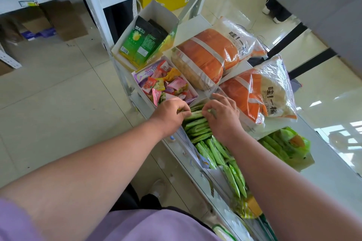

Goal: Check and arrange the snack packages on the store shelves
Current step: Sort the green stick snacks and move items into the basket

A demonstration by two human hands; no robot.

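Observation:
A row of thin green snack packets [197, 125] stands on edge in a box at the front of the white shelf [331, 174]. My left hand [170, 113] pinches the left end of the top packets. From the other side my right hand [221, 115] grips the same packets with curled fingers. More green packets [233, 174] continue along the shelf towards me.
A box of mixed colourful candies [166, 84] sits just beyond my hands. Behind it stands an open box of green and black pouches [145, 43]. Two large orange bread bags [207, 55] [260, 94] lie to the right. Tiled floor lies left of the shelf post [98, 17].

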